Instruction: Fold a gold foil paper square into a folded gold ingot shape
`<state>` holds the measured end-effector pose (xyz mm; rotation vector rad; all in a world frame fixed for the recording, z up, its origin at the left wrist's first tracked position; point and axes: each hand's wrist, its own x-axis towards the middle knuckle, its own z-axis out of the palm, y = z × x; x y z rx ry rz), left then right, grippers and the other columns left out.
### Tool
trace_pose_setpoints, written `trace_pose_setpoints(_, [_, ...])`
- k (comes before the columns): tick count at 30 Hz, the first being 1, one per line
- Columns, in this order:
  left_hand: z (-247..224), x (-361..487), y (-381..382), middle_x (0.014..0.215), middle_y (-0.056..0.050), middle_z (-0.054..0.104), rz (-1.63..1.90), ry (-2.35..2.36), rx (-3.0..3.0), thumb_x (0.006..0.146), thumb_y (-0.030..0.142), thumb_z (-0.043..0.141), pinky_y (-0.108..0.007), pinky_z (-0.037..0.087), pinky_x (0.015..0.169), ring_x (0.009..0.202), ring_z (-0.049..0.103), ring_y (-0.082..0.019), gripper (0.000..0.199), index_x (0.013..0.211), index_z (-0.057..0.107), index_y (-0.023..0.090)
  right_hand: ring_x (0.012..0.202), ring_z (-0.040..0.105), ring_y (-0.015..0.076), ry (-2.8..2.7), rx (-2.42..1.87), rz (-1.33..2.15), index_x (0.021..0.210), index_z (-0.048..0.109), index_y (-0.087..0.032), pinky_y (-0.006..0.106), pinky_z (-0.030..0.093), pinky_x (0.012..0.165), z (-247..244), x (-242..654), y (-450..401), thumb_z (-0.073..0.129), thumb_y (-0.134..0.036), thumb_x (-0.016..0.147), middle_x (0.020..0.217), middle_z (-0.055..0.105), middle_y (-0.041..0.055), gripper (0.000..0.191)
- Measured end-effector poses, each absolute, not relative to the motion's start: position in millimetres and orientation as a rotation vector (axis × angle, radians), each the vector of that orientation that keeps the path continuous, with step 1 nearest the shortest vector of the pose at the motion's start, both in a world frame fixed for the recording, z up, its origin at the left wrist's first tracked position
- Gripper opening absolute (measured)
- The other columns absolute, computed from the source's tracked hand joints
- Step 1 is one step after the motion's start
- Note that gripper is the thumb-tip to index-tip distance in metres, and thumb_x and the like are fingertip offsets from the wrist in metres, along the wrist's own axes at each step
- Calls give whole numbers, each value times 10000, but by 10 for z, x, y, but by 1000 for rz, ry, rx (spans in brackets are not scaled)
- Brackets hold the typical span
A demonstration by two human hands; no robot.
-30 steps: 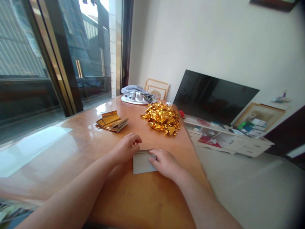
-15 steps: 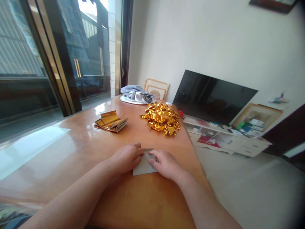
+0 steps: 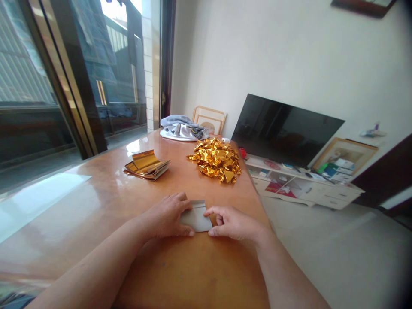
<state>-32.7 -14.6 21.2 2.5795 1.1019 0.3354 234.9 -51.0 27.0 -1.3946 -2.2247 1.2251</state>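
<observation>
Left hand (image 3: pixel 170 216), grip spread, rests on a plain grey sheet (image 3: pixel 198 219). Right hand (image 3: pixel 234 223) touches its edge; whether that grip pinches, I cannot tell.

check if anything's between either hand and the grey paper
Nothing visible: the left hand and right hand both touch the grey paper near its edges. The crumpled gold pile and the gold stack lie beyond it on the table.

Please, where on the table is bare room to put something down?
Bare table shows between the forearms, nearer than the grey sheet, and between the left hand and the gold stack. It is crowded at the far end, where the crumpled gold pile and cloth bundle sit close together.
</observation>
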Motion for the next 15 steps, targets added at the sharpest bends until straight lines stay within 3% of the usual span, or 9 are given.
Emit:
trace_pose_setpoints(6, [206, -325, -142, 1066, -63, 579, 397, 1078, 2556, 801, 599, 661, -311, 445, 807, 959, 590, -248, 441, 1096, 711, 275, 681, 515, 139, -2167, -1378, 1099, 1234, 666, -249, 223, 408, 612, 308, 2327, -531, 761, -296, 757, 772, 562, -31, 489])
trace_pose_setpoints(10, [225, -321, -146, 1056, -63, 588, 414, 1064, 2536, 854, 618, 591, -304, 445, 803, 943, 595, -236, 440, 1103, 718, 279, 704, 523, 137, -2146, -1348, 1015, 1152, 699, -225, 221, 406, 641, 301, 2304, -519, 686, -251, 808, 809, 601, -19, 345])
trace_pose_setpoints(15, [271, -320, -171, 1038, -65, 603, 426, 1048, 2528, 903, 647, 504, -296, 436, 790, 921, 600, -225, 471, 1079, 739, 278, 772, 564, 153, -2136, -1273, 1043, 1024, 737, -191, 233, 419, 684, 243, 2236, -467, 568, -321, 924, 891, 676, 8, 235])
